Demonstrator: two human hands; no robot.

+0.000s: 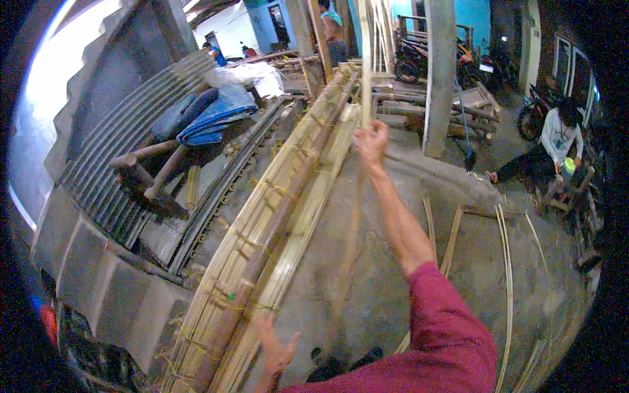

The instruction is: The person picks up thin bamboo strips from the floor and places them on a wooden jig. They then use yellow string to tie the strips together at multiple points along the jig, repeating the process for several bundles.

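Stretched out ahead of me, my right hand (pixel 371 141) is closed round a long pale bamboo strip (pixel 365 78). The strip rises upright past the fist, and a blurred tan length hangs below it toward the floor. Low in the picture, my left hand (pixel 276 344) holds nothing, its thumb and fingers apart, beside a long bundle of bamboo strips (pixel 288 268). A second, thicker bundle (pixel 246 229) lies to its left, bound at intervals with yellowish ties. Between the two bundles runs a brown pole (pixel 278 236).
Loose strips (pixel 506 262) lie on the concrete floor at right. A grey post (pixel 440 85) stands ahead, near stacked poles (pixel 406 111) and parked motorcycles (pixel 465 59). A person in a light top (pixel 560 141) sits at right. Corrugated sheeting (pixel 124 157) and blue folded material (pixel 219 114) are at left.
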